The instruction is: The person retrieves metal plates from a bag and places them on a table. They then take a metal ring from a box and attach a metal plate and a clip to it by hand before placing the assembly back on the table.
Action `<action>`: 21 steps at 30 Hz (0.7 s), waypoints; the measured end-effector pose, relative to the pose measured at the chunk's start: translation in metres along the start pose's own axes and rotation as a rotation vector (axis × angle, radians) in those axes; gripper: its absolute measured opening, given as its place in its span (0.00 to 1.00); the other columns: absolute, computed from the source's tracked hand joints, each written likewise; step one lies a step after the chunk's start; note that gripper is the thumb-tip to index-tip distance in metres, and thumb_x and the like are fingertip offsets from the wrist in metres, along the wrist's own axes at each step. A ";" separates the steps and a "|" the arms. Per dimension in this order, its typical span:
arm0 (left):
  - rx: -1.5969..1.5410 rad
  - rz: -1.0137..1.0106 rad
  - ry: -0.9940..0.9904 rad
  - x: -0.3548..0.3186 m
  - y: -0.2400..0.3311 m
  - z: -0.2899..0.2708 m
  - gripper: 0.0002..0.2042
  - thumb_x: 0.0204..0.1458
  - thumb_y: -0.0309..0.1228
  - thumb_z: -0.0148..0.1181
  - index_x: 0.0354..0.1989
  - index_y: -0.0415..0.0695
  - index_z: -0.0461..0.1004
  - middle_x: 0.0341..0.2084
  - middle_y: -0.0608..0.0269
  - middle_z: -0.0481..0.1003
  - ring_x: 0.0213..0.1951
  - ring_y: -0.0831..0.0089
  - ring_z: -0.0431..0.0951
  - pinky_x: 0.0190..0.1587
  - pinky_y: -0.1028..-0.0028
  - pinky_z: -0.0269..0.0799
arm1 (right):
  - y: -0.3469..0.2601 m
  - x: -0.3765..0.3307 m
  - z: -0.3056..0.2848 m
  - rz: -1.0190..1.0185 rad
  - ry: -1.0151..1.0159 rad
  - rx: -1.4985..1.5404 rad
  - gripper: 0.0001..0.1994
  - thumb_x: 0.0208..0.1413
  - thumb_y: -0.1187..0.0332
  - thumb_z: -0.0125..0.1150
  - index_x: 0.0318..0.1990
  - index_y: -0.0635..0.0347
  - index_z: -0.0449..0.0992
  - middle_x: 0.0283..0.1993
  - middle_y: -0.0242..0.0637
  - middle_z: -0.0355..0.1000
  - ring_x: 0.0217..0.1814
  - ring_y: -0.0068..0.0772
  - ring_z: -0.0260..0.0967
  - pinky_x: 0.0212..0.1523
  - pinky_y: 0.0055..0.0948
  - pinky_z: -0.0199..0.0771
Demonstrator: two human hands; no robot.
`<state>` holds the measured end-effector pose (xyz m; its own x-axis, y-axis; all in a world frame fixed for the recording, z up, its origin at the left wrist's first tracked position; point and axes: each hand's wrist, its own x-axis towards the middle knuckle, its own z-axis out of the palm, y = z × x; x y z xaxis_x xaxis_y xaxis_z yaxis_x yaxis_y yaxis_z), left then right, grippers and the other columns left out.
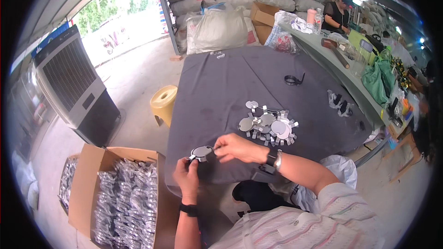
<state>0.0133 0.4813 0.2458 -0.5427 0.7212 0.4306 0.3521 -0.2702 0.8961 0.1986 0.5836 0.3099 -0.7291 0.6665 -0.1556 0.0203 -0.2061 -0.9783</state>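
Near the front edge of the cloth-covered table, my left hand (186, 178) grips a round grey disc (202, 152) with a dark rim and light metal tabs on its side. My right hand (241, 148) is pinched closed beside the disc's right edge, at something small and dark that I cannot make out. Farther back and to the right of my hands lies a pile of similar flat metal discs (267, 122) with tabs round their edges. Beyond that pile sits a black ring with a short handle (292, 80).
An open cardboard box (83, 193) of wrapped metal parts stands at the lower left. Left of the table (221, 83) are a yellow stool (164, 100) and an air cooler (69, 78). Along the right runs a cluttered bench (318, 48), with a person (336, 14) behind it.
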 end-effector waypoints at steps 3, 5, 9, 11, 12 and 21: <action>-0.027 0.026 0.032 -0.007 0.007 0.003 0.08 0.49 0.26 0.62 0.35 0.35 0.72 0.22 0.66 0.73 0.27 0.81 0.69 0.32 0.77 0.68 | -0.007 -0.024 0.008 -0.009 -0.044 0.345 0.09 0.52 0.71 0.61 0.38 0.66 0.73 0.37 0.36 0.71 0.40 0.27 0.70 0.38 0.28 0.74; -0.039 0.021 0.072 -0.011 0.006 0.008 0.08 0.49 0.25 0.62 0.34 0.35 0.72 0.22 0.67 0.73 0.27 0.82 0.69 0.32 0.78 0.68 | -0.002 -0.023 0.003 -0.092 0.018 0.175 0.09 0.52 0.71 0.61 0.38 0.66 0.73 0.36 0.35 0.71 0.38 0.25 0.70 0.38 0.26 0.74; 0.057 -0.017 -0.035 0.007 0.004 0.021 0.09 0.48 0.28 0.64 0.33 0.35 0.74 0.20 0.64 0.71 0.25 0.80 0.67 0.29 0.77 0.66 | 0.000 -0.019 -0.011 -0.218 0.082 -0.130 0.04 0.53 0.77 0.58 0.36 0.65 0.72 0.31 0.31 0.71 0.33 0.20 0.69 0.36 0.19 0.71; -0.066 -0.137 -0.151 0.012 -0.013 0.009 0.09 0.48 0.26 0.62 0.36 0.35 0.73 0.22 0.65 0.73 0.27 0.81 0.69 0.32 0.77 0.67 | -0.007 -0.012 -0.003 -0.191 0.018 -0.157 0.02 0.54 0.77 0.58 0.34 0.64 0.71 0.31 0.30 0.71 0.31 0.18 0.68 0.34 0.17 0.69; -0.140 -0.228 -0.210 0.014 -0.016 0.006 0.09 0.48 0.25 0.62 0.36 0.35 0.73 0.23 0.66 0.73 0.28 0.81 0.69 0.33 0.78 0.67 | -0.007 -0.006 -0.002 -0.252 -0.022 -0.282 0.03 0.53 0.77 0.58 0.33 0.64 0.71 0.30 0.30 0.71 0.31 0.18 0.67 0.33 0.18 0.68; -0.051 -0.204 -0.266 0.010 -0.016 0.001 0.13 0.40 0.24 0.60 0.38 0.37 0.74 0.24 0.64 0.75 0.27 0.79 0.71 0.32 0.76 0.68 | 0.016 0.048 0.015 -0.832 -0.025 -0.917 0.08 0.49 0.73 0.62 0.34 0.63 0.70 0.30 0.38 0.72 0.33 0.41 0.71 0.36 0.31 0.70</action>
<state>0.0034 0.4935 0.2351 -0.3776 0.9030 0.2051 0.2144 -0.1302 0.9680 0.1536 0.6016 0.2885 -0.7621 0.3387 0.5517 0.0089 0.8576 -0.5142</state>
